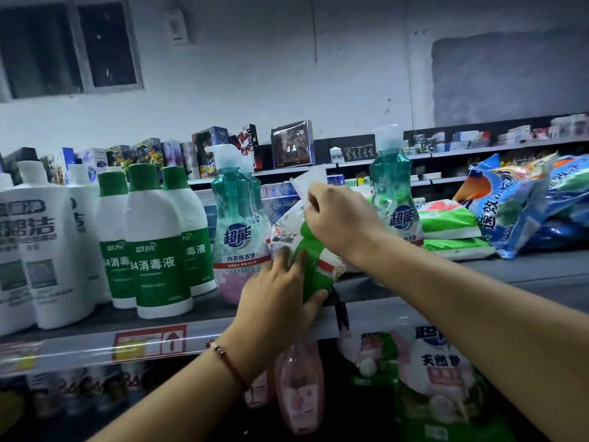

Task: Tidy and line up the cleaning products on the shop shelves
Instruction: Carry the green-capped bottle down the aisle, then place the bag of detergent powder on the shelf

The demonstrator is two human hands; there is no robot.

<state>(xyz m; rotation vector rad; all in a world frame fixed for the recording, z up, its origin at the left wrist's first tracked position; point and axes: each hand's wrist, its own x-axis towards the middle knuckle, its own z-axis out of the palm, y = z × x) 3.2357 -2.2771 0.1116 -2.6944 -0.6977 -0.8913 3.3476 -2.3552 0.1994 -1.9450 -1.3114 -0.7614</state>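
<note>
Two bare forearms reaching in from the bottom edge, a red bracelet (223, 354) on the left wrist. Left hand (277, 301) at the shelf (95, 341) front, fingers spread up the lower part of a green-and-white pouch (310, 266), thumb curled under its bottom corner: grip holding the pouch from below. Right hand (339, 220) above, fingers curled, pinching the pouch's white top edge: grip closed on it. Pouch upright, slightly tilted, sitting between the two hands at the shelf's front edge. Just left of it, touching or nearly so, a teal pump bottle (237, 237) with a pink base; behind the right wrist, a second teal bottle (395, 199). Further left, a row of green-capped white bottles (157, 250), then larger all-white bottles (47, 250). To the right, flat green packs (446, 220) stacked, and blue bags (516, 202) lying beyond them. Below the shelf, a pink bottle (299, 387) and green pouches (424, 393), blurred. Boxes (291, 143) on far shelves behind.
</note>
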